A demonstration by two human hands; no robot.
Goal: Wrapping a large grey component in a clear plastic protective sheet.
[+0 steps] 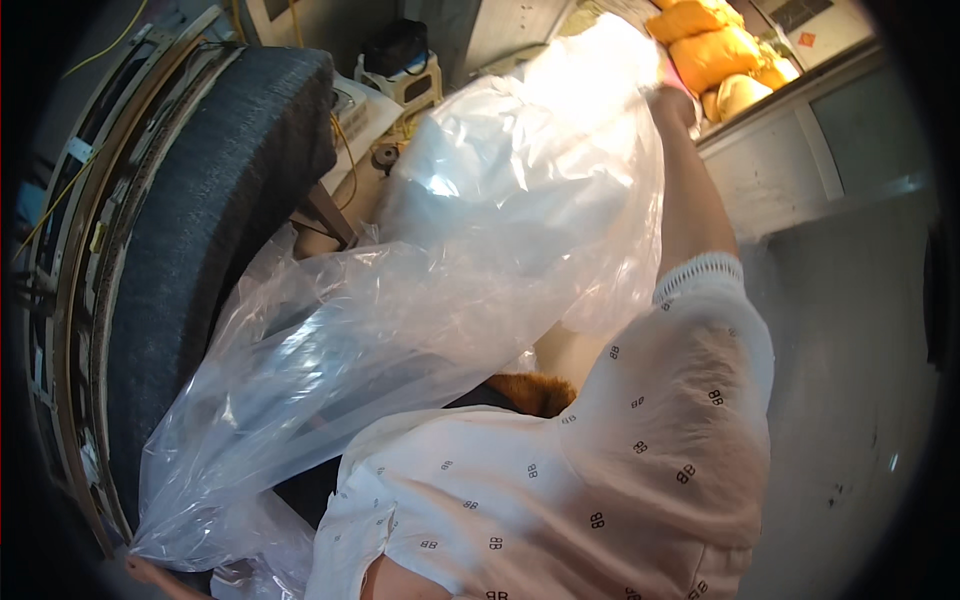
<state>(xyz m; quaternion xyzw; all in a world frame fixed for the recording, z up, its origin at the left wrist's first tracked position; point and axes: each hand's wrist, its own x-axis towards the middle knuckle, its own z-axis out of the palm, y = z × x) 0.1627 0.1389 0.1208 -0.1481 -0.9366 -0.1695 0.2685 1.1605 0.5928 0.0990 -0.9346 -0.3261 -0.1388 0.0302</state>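
Note:
A large clear plastic bag (400, 310) stretches across the middle of the head view, from the lower left to the upper right, wrinkled and shiny. At the lower left edge my left hand (145, 572) pinches a gathered corner of it. My right arm reaches far up, and my right hand (673, 106) is closed at the bag's upper right edge. Its fingertips are partly hidden by the plastic and the bright glare there. Left of the bag stands a long dark grey padded piece (200, 210), its edge close to the plastic.
Slatted frames (75, 300) lean along the left. Behind stands a white stool (405, 80) with a black bag (394, 47) on it. Yellow-orange bundles (715, 60) lie at the upper right. A grey panel (850, 330) fills the right side. Brown fur (535, 392) shows beside my shirt.

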